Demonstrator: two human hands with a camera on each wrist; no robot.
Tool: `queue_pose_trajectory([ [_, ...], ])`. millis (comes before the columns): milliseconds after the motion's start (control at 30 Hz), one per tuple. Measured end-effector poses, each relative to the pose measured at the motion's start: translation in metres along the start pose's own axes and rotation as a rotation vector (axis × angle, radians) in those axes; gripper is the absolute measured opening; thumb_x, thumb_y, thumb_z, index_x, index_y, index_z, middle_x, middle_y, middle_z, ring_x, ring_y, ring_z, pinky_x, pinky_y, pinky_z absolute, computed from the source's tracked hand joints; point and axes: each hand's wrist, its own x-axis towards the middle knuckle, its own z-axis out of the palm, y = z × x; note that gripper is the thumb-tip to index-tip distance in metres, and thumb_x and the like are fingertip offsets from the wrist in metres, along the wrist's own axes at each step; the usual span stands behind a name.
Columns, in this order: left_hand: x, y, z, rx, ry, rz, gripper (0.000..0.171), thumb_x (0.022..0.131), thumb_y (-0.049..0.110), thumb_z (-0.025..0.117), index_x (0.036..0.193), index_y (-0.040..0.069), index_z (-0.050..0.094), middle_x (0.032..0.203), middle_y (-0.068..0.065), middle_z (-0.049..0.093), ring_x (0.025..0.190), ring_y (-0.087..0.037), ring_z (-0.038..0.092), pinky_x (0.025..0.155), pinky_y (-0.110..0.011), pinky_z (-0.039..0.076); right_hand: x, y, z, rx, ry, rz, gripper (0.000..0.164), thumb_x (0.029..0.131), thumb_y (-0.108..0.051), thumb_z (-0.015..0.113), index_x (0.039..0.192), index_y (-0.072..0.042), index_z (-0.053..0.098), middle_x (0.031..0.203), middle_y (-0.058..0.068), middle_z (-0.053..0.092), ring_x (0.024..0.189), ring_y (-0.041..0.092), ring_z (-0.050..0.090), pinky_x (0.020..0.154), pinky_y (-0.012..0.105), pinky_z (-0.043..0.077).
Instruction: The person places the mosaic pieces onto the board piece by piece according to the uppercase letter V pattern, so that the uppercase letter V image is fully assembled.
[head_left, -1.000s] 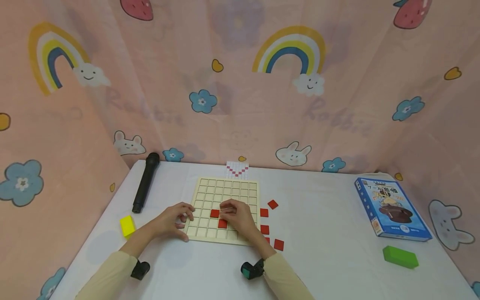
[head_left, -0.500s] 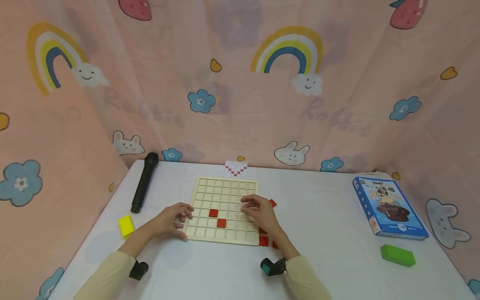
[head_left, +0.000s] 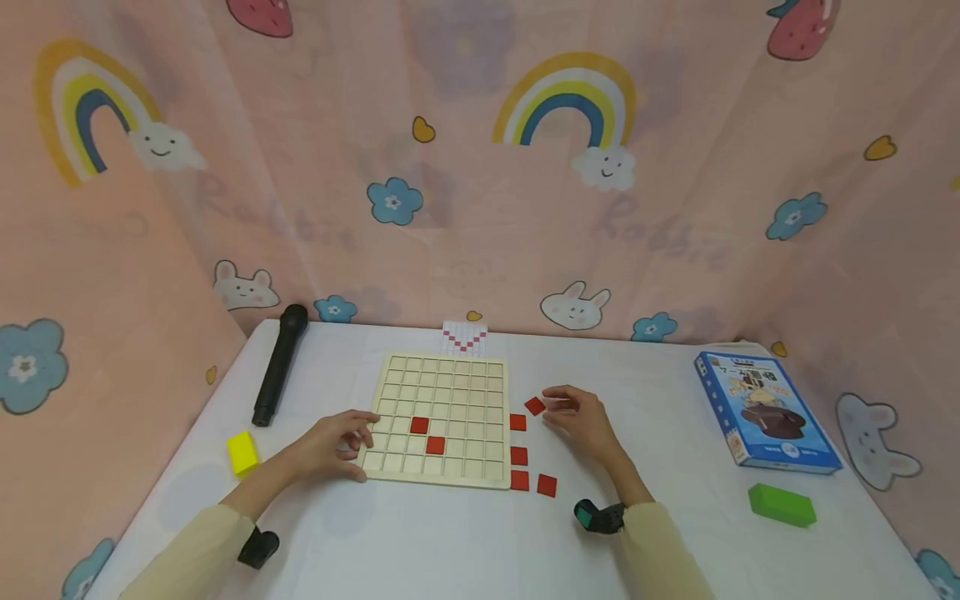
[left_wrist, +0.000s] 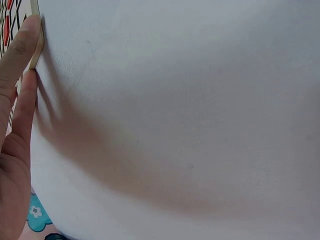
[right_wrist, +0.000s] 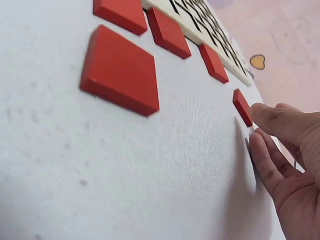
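A cream grid board (head_left: 465, 400) lies on the white table, with two red square tiles set diagonally in it, one (head_left: 419, 425) up and left of the other (head_left: 436, 445). My left hand (head_left: 330, 446) rests against the board's left edge, its fingers straight along the rim in the left wrist view. Off the board's right side, my right hand (head_left: 585, 421) has its thumb and fingertips at a tilted red tile (head_left: 535, 406); in the right wrist view a gap shows between thumb and fingers beside this tile (right_wrist: 242, 107). Several more red tiles (head_left: 519, 456) lie along the board's right edge.
Behind the board stands a small card (head_left: 465, 339) with a red V pattern. A black microphone (head_left: 281, 367) and a yellow block (head_left: 242, 453) lie to the left. On the right are a blue box (head_left: 768, 412) and a green block (head_left: 782, 505).
My right hand has left the board's middle and moved right to the loose tiles, leaving the two red tiles in the grid exposed. My left hand stays at the board's left edge.
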Motion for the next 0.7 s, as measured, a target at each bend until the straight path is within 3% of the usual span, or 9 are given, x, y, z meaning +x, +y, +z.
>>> queue_pose_trajectory([
  [200, 0.001, -0.002, 0.000, -0.011, 0.001, -0.023, 0.032, 0.064, 0.015, 0.088, 0.084, 0.015, 0.063, 0.135, -0.016, 0.051, 0.084, -0.015, 0.053, 0.069, -0.017, 0.050, 0.016, 0.008, -0.011, -0.086, -0.161, -0.046, 0.039, 0.086, 0.000, 0.069, 0.123, -0.005, 0.061, 0.123, 0.014, 0.061, 0.103, 0.028, 0.060, 0.089, 0.039, 0.051],
  [333, 0.003, -0.002, 0.001, -0.032, 0.000, -0.029, 0.033, 0.064, 0.016, 0.089, 0.087, 0.014, 0.065, 0.134, -0.015, 0.051, 0.083, -0.014, 0.052, 0.069, -0.017, 0.050, 0.025, 0.008, -0.015, -0.124, -0.238, -0.082, 0.034, 0.086, 0.000, 0.069, 0.119, -0.005, 0.063, 0.117, 0.012, 0.064, 0.094, 0.024, 0.059, 0.084, 0.033, 0.051],
  [500, 0.003, 0.000, 0.002, -0.047, 0.001, -0.021, 0.032, 0.064, 0.015, 0.089, 0.085, 0.014, 0.064, 0.134, -0.015, 0.051, 0.082, -0.012, 0.051, 0.067, -0.017, 0.049, 0.030, 0.014, -0.015, -0.113, -0.242, -0.063, 0.027, 0.086, -0.002, 0.069, 0.113, -0.004, 0.065, 0.108, 0.010, 0.065, 0.088, 0.020, 0.056, 0.078, 0.027, 0.050],
  [700, 0.002, -0.001, 0.001, -0.047, 0.006, -0.024, 0.032, 0.064, 0.015, 0.088, 0.084, 0.014, 0.063, 0.134, -0.016, 0.051, 0.082, -0.013, 0.051, 0.067, -0.017, 0.049, 0.028, 0.020, -0.011, -0.066, -0.168, -0.071, 0.026, 0.086, -0.006, 0.071, 0.110, -0.003, 0.066, 0.107, 0.011, 0.066, 0.090, 0.022, 0.060, 0.084, 0.033, 0.052],
])
